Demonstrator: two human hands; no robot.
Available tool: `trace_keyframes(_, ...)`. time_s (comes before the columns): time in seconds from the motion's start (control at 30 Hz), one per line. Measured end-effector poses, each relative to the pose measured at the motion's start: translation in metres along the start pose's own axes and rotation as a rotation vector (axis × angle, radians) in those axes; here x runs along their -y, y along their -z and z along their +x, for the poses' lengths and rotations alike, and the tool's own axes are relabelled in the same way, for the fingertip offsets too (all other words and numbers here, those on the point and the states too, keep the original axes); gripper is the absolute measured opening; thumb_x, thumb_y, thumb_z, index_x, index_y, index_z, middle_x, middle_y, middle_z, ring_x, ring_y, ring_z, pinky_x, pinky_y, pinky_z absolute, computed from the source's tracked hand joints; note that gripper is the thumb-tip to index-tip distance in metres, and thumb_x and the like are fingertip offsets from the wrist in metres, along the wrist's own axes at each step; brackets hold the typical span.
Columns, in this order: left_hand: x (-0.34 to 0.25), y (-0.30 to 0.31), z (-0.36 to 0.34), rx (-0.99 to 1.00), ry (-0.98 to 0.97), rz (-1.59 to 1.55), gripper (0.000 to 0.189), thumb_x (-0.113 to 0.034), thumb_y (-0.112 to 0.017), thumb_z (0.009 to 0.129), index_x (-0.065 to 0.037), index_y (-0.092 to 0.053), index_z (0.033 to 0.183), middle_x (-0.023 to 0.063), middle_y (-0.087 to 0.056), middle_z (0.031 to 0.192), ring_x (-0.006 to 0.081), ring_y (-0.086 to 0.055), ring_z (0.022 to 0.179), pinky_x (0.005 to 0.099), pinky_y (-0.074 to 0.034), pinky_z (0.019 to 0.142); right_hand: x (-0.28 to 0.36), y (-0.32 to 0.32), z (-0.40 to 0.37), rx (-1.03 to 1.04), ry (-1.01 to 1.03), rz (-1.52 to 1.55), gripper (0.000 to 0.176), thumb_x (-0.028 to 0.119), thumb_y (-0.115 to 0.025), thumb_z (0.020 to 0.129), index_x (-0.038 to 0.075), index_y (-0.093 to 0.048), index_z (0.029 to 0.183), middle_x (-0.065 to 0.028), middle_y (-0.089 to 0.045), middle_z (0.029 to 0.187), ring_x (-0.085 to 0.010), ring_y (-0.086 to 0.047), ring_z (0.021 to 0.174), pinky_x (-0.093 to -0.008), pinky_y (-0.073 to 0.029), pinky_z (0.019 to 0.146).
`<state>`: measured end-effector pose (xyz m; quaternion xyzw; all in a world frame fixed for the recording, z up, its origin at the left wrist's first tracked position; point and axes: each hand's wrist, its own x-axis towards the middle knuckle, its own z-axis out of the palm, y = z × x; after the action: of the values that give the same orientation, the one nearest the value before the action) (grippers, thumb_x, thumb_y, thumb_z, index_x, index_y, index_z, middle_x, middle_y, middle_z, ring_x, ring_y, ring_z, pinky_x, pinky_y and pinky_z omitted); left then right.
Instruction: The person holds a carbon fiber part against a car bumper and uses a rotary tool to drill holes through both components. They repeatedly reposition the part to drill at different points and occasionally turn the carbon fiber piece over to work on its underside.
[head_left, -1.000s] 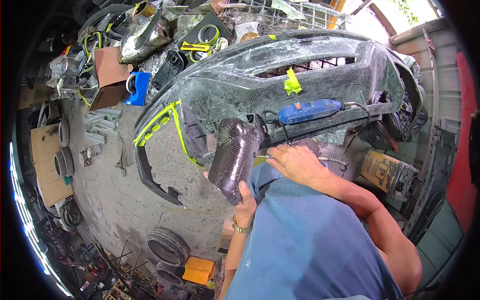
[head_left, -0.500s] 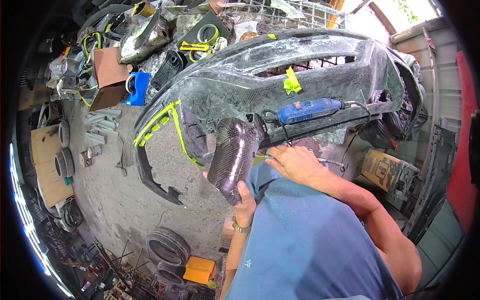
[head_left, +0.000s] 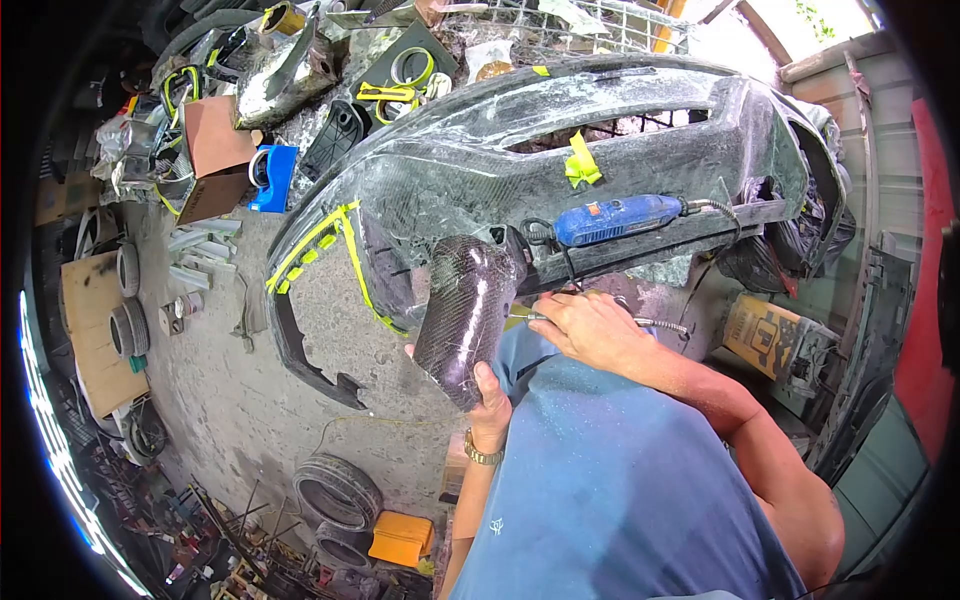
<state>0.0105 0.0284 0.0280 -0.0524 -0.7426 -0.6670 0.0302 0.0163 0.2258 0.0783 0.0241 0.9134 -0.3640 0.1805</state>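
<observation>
My left hand, a gold watch at its wrist, grips the lower end of a glossy carbon-fibre part, thumb on the near side. The part stands tilted in front of the bumper. Close to its right edge, my right hand is closed around the handpiece of a flexible shaft, palm down; the fingers hide most of the handpiece, and its tip points at the part's edge. A blue rotary tool lies on the bumper just beyond that hand, with its cable beside it.
Yellow-green tape sticks to the bumper. A blue tape dispenser, a cardboard box and tape rolls crowd the bench at the back left. Tyres lie on the concrete floor; a printed carton stands at right.
</observation>
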Motion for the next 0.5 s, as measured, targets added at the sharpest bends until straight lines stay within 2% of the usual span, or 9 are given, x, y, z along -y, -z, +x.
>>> trace_keyframes(0.17, 0.0007, -0.0005, 0.0005, -0.005, -0.013, -0.011, 0.09, -0.027, -0.057, 0.093, 0.0, 0.002, 0.155, 0.0169, -0.009, 0.16, 0.029, -0.018, 0.146, 0.0446, -0.014, 0.12, -0.0017, -0.0032, -0.0019, -0.043, 0.023, -0.003, 0.032, 0.029, -0.054, 0.096, 0.001, -0.062, 0.109, -0.0184, -0.069, 0.098, -0.0385, -0.067, 0.086, -0.0478, -0.055, 0.077)
trace_keyframes(0.27, 0.0013, 0.0003, -0.0007, 0.007, -0.025, 0.015, 0.088, -0.026, -0.056, 0.093, 0.0, 0.001, 0.155, 0.017, -0.008, 0.161, 0.029, -0.017, 0.146, 0.0446, -0.014, 0.12, 0.0011, 0.0031, -0.0008, 0.028, -0.013, -0.019, 0.032, 0.029, -0.054, 0.096, 0.001, -0.062, 0.109, -0.0184, -0.069, 0.099, -0.0393, -0.067, 0.086, -0.0476, -0.055, 0.076)
trace_keyframes(0.33, 0.003, 0.0025, -0.0011, 0.013, -0.037, 0.032, 0.087, -0.025, -0.056, 0.094, 0.0, 0.0, 0.155, 0.0171, -0.007, 0.161, 0.0289, -0.017, 0.146, 0.0446, -0.013, 0.12, 0.0012, -0.0019, -0.0039, -0.032, 0.001, -0.014, 0.032, 0.029, -0.054, 0.096, 0.001, -0.062, 0.109, -0.0182, -0.069, 0.099, -0.0404, -0.067, 0.085, -0.0476, -0.055, 0.076)
trace_keyframes(0.5, 0.0011, 0.0004, 0.0, 0.002, -0.042, 0.041, 0.087, -0.028, -0.056, 0.094, 0.001, -0.001, 0.155, 0.0177, -0.01, 0.161, 0.0293, -0.017, 0.146, 0.0447, -0.013, 0.12, -0.001, -0.0033, -0.0028, -0.027, 0.019, -0.019, 0.032, 0.029, -0.054, 0.096, 0.001, -0.062, 0.11, -0.018, -0.069, 0.099, -0.041, -0.067, 0.085, -0.0479, -0.055, 0.075)
